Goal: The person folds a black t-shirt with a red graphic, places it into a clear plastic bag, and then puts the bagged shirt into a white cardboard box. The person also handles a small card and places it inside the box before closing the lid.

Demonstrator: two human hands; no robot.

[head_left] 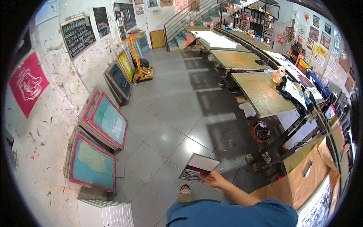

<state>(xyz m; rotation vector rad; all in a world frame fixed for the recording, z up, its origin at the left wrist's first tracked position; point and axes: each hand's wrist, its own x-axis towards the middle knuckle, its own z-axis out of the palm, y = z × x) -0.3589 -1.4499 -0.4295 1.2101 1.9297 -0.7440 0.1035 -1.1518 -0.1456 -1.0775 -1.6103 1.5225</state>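
My right hand [213,179] is closed on the lower right edge of a flat, dark-edged printed card or booklet [202,165]. One part of it is plain white, another has a black-and-white picture, and a dark red strip runs between them. I cannot tell whether it is a single sheet or folded. It is held tilted over the tiled floor [159,132], ahead of my sandalled foot [185,189]. My left hand is out of view.
Framed printing screens [94,160] lean along the left wall, above a stack of white panels [104,213]. On the right, long work tables [261,92] carry boards, sheets and cloths. A basket [261,130] stands beneath. Brown paper [306,185] with a pen lies close by.
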